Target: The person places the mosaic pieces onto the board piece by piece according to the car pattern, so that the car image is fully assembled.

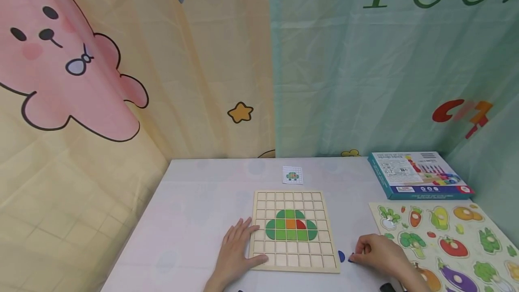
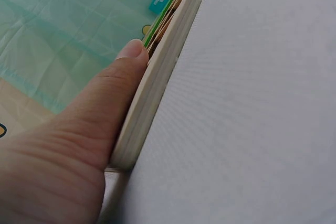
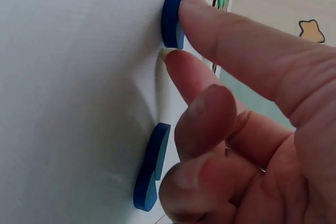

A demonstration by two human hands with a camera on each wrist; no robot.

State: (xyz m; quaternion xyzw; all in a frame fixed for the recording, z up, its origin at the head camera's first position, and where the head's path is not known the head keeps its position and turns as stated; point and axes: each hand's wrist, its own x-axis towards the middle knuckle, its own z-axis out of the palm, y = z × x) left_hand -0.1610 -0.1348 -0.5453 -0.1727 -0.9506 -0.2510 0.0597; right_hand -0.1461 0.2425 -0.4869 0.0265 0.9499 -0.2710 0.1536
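A wooden grid board [image 1: 295,260] lies on the table, with green, orange and red pieces forming a car shape [image 1: 291,229]. My left hand [image 1: 239,249] rests at its left edge, fingers spread, thumb on the lower corner; the left wrist view shows the thumb [image 2: 113,85] along the board's side. To the right of the board, my right hand [image 1: 379,253] pinches a small blue piece [image 3: 172,17] between thumb and index finger at table level. Beside that lies a blue half-round piece [image 1: 341,256]. More blue pieces [image 3: 152,169] lie under the curled fingers in the right wrist view.
A small pattern card [image 1: 292,175] lies behind the board. At the back right sits a blue box [image 1: 419,175]. A sheet of fruit and vegetable pictures [image 1: 434,220] spreads under and beyond my right forearm. Curtains [image 1: 324,80] hang behind the table.
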